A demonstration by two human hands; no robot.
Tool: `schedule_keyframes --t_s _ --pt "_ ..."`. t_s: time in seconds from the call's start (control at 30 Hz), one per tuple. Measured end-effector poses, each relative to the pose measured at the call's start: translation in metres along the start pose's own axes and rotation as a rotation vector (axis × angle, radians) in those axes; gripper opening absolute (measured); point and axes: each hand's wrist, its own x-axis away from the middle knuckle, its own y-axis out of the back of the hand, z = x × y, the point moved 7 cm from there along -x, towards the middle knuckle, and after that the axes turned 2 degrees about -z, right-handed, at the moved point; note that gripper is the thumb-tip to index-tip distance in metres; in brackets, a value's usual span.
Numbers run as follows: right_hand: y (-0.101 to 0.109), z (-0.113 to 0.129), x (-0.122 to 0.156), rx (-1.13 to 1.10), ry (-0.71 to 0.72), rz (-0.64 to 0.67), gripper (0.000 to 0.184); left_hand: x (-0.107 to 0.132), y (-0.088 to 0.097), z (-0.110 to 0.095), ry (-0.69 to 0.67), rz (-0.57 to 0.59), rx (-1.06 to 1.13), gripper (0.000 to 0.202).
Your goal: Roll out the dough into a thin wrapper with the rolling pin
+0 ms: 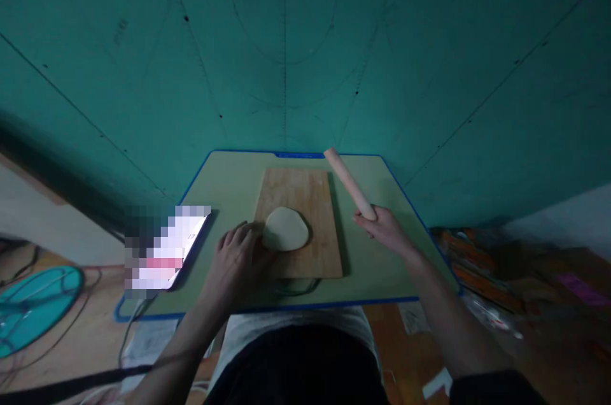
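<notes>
From my remote post, dough reads cream, board light brown. I log pin pinkish-tan; table pale green, blue-edged.

Dough (flat, pale) on board

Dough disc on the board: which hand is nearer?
Left. The left hand is just left of the dough disc; the right hand, holding the rolling pin, is farther away, right of the board.

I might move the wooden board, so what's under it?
The board lies on the green tabletop; a dark loop shows past its near edge. Anything else beneath is covered.
</notes>
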Motion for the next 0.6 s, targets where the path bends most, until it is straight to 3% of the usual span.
schedule_keyframes --t_s 0.2,0.33,0.4,0.5,0.6 --pt "0.000 0.007 -0.006 -0.033 -0.012 -0.020 0.034 -0.018 -0.013 -0.019 -0.041 0.027 0.060 0.020" --pt "-0.013 0.021 -0.015 -0.045 0.053 0.012 0.035 -0.046 -0.014 -0.023 -0.008 0.045 0.078 0.034" --pt "-0.018 0.032 -0.022 -0.023 0.107 0.036 0.037 -0.069 -0.002 -0.014 0.049 -0.034 0.149 0.042" --pt "-0.025 0.055 -0.035 0.082 0.234 0.082 0.040 -0.105 0.019 0.009 0.198 -0.257 0.379 0.048" --pt "-0.033 0.077 -0.046 0.244 0.361 0.162 0.047 -0.130 0.021 0.024 0.295 -0.377 0.602 0.048"
